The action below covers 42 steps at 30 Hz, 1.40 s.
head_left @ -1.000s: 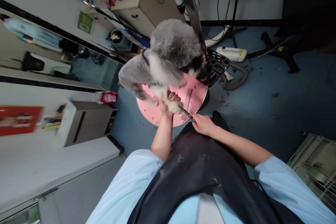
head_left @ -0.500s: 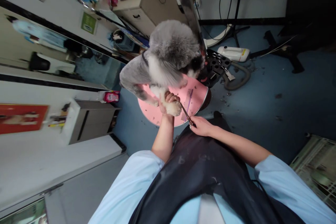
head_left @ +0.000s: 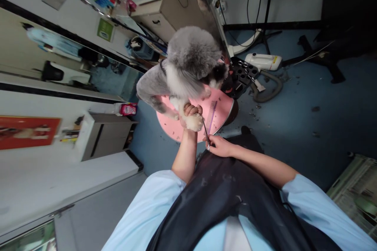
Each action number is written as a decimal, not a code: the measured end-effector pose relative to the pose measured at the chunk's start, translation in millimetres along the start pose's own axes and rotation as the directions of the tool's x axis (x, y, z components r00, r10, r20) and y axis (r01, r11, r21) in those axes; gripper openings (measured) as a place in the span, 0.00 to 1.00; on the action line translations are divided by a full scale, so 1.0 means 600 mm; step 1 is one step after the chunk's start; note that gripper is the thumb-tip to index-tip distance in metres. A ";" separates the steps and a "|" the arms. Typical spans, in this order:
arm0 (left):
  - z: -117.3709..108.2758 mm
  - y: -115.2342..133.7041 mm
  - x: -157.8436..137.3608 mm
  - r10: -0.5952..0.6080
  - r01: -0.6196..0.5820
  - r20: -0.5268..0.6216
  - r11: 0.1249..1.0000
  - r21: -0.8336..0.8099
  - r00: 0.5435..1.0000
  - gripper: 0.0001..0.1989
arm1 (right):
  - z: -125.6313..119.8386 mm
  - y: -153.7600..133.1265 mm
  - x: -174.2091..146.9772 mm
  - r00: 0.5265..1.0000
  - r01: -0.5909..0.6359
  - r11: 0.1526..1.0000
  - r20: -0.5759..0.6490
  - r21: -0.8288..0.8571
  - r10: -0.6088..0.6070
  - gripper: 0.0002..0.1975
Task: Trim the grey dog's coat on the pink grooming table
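In the head view, the left hand [head_left: 192,109] wraps snugly around a leg [head_left: 179,104] of the dog [head_left: 193,53], just above the paw [head_left: 194,123], over the pink surface [head_left: 168,128] that carries the animal; the right hand [head_left: 218,146] grips scissors [head_left: 205,129], tips beside the paw's edge, contact unclear; the step in hand looks like trimming the paw; the next cut calls for a steady leg and blades clear of the left hand.

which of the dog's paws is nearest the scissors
The cream paw gripped by the left hand, beside the scissors; the other visible paws are farther off, with no hand on them.
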<state>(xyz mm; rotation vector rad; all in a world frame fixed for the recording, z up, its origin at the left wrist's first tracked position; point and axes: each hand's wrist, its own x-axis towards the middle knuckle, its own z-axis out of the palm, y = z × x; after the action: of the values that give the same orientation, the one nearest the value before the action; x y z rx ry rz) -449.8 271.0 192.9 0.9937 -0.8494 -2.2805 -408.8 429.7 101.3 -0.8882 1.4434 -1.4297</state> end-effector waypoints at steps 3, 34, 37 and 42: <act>-0.004 0.003 0.001 -0.004 0.004 0.009 1.000 0.012 1.000 0.22 | -0.003 0.003 -0.004 0.999 0.023 1.000 0.023 -0.015 -0.023 0.14; -0.029 0.014 0.000 -0.050 0.045 0.080 0.997 0.063 0.996 0.22 | -0.054 0.008 0.006 0.993 0.102 0.956 0.081 -0.277 -0.082 0.06; -0.023 0.009 0.002 -0.047 0.044 0.093 0.998 0.043 0.995 0.24 | -0.025 0.008 0.008 0.996 0.056 0.977 -0.056 -0.206 -0.069 0.06; 0.001 0.000 0.001 -0.010 0.014 0.151 0.999 -0.028 0.989 0.23 | 0.028 0.005 0.020 0.963 0.182 0.983 -0.195 -0.036 -0.186 0.12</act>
<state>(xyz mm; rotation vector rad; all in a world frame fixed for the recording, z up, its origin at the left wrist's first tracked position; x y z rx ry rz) -450.6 270.9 192.7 0.8239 -0.8703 -2.3949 -397.3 412.7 98.2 -0.9321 1.5545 -1.6857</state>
